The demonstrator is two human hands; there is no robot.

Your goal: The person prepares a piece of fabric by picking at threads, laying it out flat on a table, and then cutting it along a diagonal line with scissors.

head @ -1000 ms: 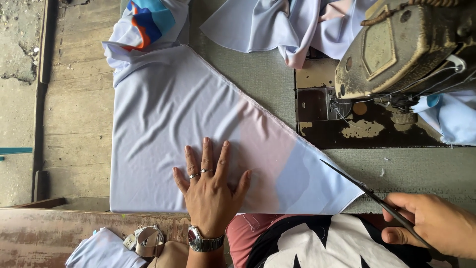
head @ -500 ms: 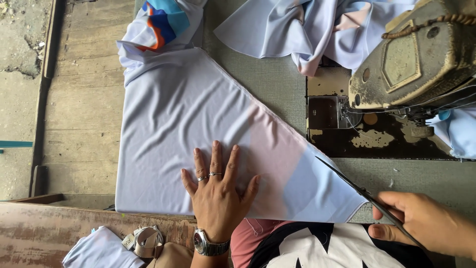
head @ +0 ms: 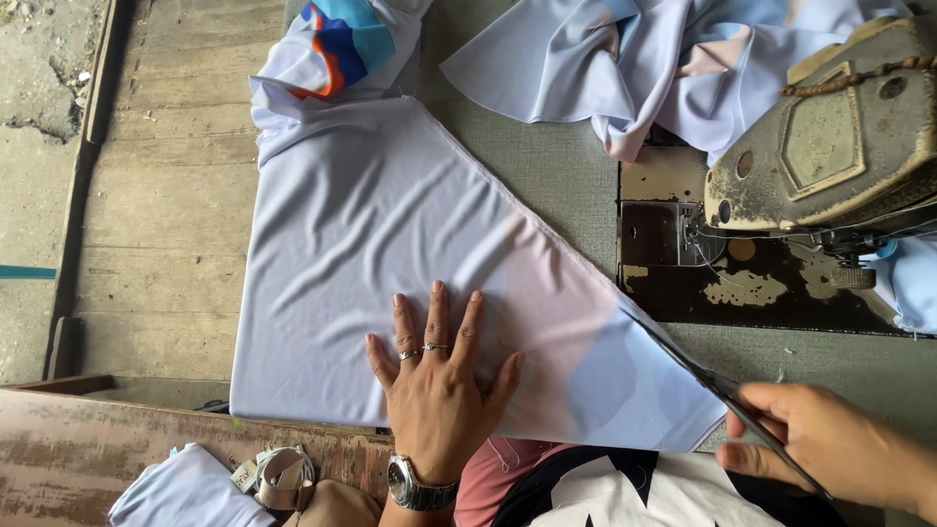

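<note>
Position of the scissors (head: 727,395) has advanced slightly along the slanted edge of the pale fabric panel (head: 390,244) since the earlier frame. Right hand (head: 830,444) is clenched around the scissor handles. Left hand (head: 439,376) lies flat, fingers spread, pressing the panel onto the table (head: 576,185) beside the sewing machine (head: 830,137).
</note>
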